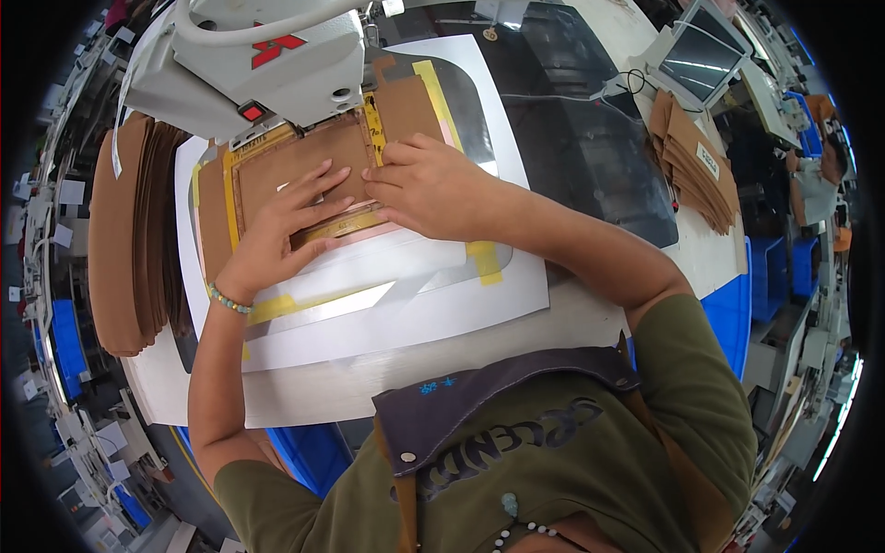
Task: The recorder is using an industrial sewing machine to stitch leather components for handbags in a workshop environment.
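Under both hands, flat brown leather piece (pixel 295 166), yellow-taped edges

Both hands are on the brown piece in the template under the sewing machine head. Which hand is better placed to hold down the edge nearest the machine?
Probably the right hand: its fingers lie beside the yellow-taped edge by the machine head. The left hand lies flat mid-panel on the brown piece.

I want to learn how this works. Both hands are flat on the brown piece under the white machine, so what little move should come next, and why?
Probably press and smooth it flat once more. The left hand and right hand lie open on the brown leather-like panel, which sits in a clear plastic template with yellow tape below the white sewing machine head.
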`<state>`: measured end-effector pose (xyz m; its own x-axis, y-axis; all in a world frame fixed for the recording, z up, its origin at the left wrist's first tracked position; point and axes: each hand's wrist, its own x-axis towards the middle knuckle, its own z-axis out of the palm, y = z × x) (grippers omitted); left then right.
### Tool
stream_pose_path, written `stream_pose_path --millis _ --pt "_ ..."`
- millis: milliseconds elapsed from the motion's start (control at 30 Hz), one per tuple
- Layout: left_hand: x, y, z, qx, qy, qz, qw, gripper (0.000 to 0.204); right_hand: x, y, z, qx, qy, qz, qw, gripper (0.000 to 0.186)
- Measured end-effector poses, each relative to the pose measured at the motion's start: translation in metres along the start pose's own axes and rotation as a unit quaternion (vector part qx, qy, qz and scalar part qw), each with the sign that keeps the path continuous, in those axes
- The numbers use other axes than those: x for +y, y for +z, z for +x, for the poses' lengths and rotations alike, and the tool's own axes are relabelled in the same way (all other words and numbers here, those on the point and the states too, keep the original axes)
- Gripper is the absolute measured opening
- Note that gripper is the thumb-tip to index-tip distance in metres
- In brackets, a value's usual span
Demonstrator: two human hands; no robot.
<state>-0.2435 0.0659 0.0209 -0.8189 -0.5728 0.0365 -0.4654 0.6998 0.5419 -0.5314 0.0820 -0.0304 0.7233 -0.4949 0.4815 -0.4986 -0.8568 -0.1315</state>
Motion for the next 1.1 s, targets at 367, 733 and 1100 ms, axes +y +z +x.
stream_pose_path --millis 367,733,1100 --pt "-0.015 0.004 0.005 0.007 0.001 0.062 0.998 0.06 0.004 0.004 0.005 -0.037 0.031 0.012 0.999 0.038" --pt "-0.039 -0.013 0.021 -0.001 0.021 0.092 0.996 0.054 0.037 -0.001 0.003 0.028 0.086 -0.01 0.996 0.035" --pt "-0.073 -0.026 0.026 0.027 -0.051 0.121 0.991 0.051 0.042 -0.004 0.007 0.028 0.108 0.005 0.994 0.034"
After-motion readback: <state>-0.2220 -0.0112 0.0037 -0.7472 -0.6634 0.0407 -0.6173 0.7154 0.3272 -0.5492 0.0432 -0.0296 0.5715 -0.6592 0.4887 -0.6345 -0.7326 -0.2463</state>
